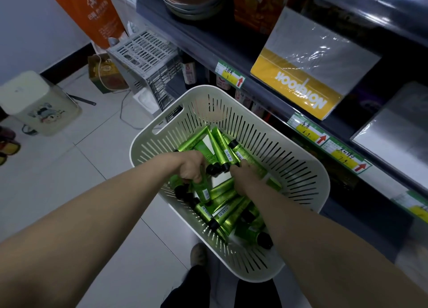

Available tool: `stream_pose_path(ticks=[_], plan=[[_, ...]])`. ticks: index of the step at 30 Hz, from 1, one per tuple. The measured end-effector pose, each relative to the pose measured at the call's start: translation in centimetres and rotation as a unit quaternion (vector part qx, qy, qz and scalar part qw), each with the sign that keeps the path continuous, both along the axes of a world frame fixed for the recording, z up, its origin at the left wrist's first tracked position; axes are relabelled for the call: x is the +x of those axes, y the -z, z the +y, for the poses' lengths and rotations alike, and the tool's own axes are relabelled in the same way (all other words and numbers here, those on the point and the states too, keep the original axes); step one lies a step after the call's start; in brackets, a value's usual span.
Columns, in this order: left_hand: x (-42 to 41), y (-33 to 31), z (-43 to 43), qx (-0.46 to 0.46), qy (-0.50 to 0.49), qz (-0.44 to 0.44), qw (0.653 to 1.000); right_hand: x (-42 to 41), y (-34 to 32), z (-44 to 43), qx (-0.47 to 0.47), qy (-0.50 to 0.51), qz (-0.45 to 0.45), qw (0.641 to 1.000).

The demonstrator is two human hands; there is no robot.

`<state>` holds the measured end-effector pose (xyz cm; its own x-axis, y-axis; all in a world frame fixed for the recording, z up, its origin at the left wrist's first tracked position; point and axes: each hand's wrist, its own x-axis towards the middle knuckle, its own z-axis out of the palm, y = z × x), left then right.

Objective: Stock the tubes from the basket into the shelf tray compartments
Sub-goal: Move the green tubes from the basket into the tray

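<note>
A white slotted basket stands on the floor beside the shelf, holding several green tubes with black caps. Both my hands are down inside it. My left hand is closed around a green tube that hangs cap-down below the fist. My right hand reaches into the pile, its fingers wrapped over green tubes near the basket's middle. More tubes lean against the far side. No shelf tray with compartments is in view.
A dark shelf with price tags runs along the right, carrying wrapped notebooks and stacked bowls. Grey plastic crates, a cardboard box, a white bin and an orange bag stand on the tiled floor at left.
</note>
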<state>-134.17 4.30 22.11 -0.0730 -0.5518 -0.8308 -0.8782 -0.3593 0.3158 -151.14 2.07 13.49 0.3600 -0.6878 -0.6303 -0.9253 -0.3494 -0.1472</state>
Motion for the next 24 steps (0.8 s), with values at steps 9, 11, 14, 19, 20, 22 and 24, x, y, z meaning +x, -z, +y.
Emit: stream_pose_path(ticks=[9, 11, 14, 19, 20, 22, 24], plan=[[-0.6, -2.7, -0.7, -0.036, -0.016, 0.025, 0.999, 1.0, -2.2, 0.9, 0.069, -0.039, 0.058, 0.995], [-1.0, -4.8, -1.0, -0.067, 0.016, 0.019, 0.997, 0.4, -5.0, 0.2, 0.061, 0.007, 0.021, 0.998], [-1.4, -8.5, -1.6, -0.123, 0.041, 0.013, 0.991, -0.2, -10.7, -1.5, 0.041, 0.069, -0.036, 0.996], [-1.8, -15.6, -3.5, -0.201, 0.052, 0.041, 0.977, -1.6, -22.5, -2.8, -0.026, 0.089, -0.155, 0.984], [-2.2, -17.4, -3.8, -0.220, 0.063, 0.045, 0.973, -2.0, -24.8, -2.8, -0.035, 0.101, -0.194, 0.975], [-3.2, -21.1, -4.2, -0.268, 0.082, 0.058, 0.958, -2.8, -29.2, -2.8, -0.071, 0.125, -0.267, 0.953], [-4.1, -25.0, -4.4, -0.308, 0.087, 0.071, 0.945, -3.7, -33.3, -2.9, -0.107, 0.147, -0.333, 0.925]])
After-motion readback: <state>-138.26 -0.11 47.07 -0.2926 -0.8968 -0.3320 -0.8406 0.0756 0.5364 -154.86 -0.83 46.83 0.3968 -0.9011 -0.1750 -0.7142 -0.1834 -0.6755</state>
